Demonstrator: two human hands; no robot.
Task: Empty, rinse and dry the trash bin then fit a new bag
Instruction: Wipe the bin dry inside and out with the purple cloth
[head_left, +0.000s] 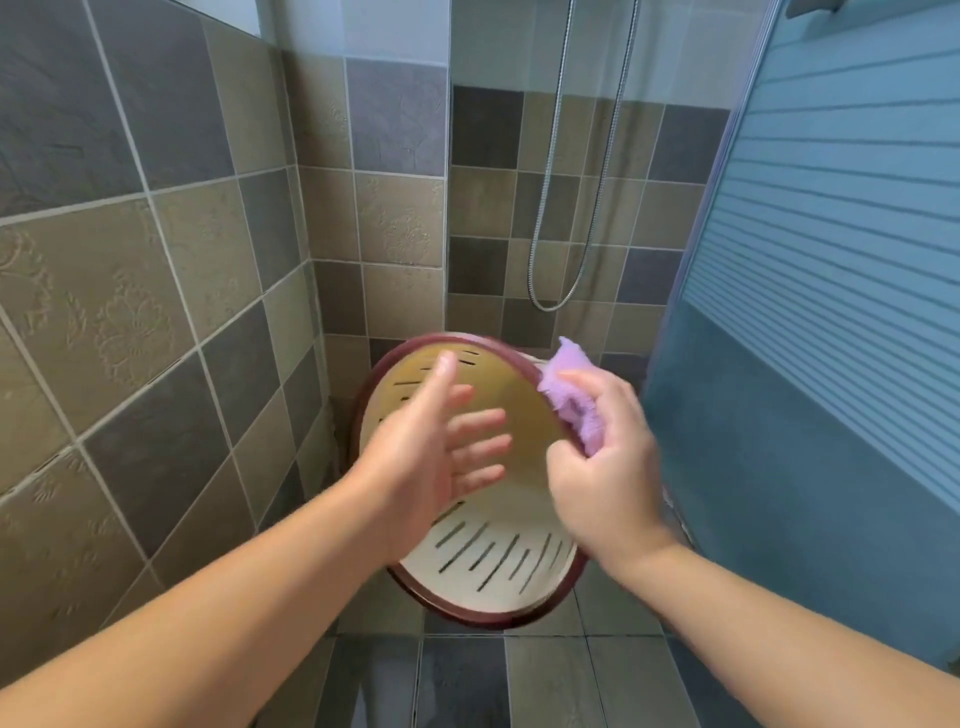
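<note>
A round cream trash bin (488, 566) with slotted walls and a dark red rim stands on the tiled floor below me, its inside empty. My right hand (602, 467) is closed on a purple cloth (574, 395), which presses against the bin's right rim. Over the bin's mouth hovers my left hand (441, 452), fingers spread, holding nothing; whether it touches the bin I cannot tell.
Tiled walls close in on the left and behind the bin. A metal shower hose (550, 291) hangs in a loop on the back wall. A frosted blue glass panel (810, 364) stands to the right. Grey floor tiles (467, 680) lie in front.
</note>
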